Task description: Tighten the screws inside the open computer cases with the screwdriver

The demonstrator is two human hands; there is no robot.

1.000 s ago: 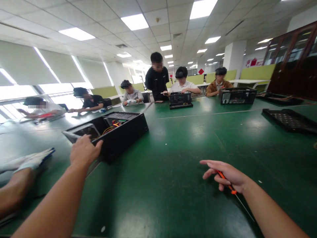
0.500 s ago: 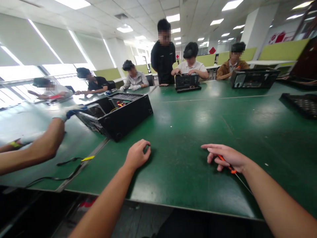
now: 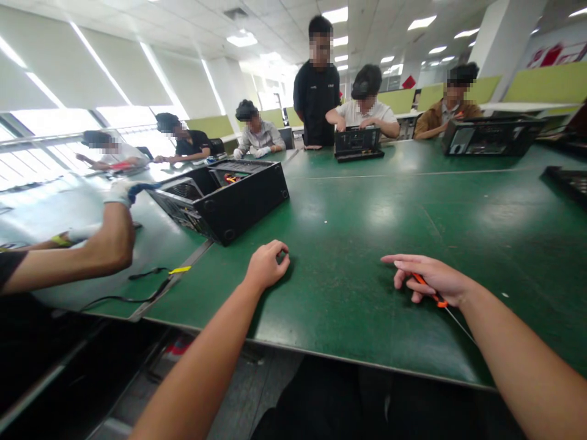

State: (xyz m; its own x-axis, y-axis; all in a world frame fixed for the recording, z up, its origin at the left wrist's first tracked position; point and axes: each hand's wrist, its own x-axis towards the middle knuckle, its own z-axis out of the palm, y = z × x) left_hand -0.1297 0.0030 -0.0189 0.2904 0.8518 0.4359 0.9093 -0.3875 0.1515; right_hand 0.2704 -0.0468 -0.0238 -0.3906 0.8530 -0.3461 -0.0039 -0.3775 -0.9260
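Observation:
My right hand (image 3: 428, 278) is over the table's right half, index finger stretched out to the left. Its other fingers curl around a screwdriver (image 3: 441, 301) with an orange and black handle, whose thin metal shaft points back toward my forearm. My left hand (image 3: 267, 264) rests near the middle of the green table (image 3: 339, 293). Its fingers bend loosely, with a gap between thumb and forefinger and nothing visible in it. Closest to that hand is a black computer case (image 3: 247, 205) lying on its side, its top uncovered, with a fan and coloured wires inside.
At left, a co-worker's gloved hand (image 3: 121, 190) touches the case. A black cable (image 3: 123, 299) with a yellow tag (image 3: 180, 270) lies by the table seam. Across the table, people work at another case (image 3: 358, 142) and a larger one (image 3: 493, 137). A black panel (image 3: 568, 183) lies far right.
The camera view has shifted, so the scene sits slightly further right and higher. Both my hands keep the same pose, the right still with the screwdriver.

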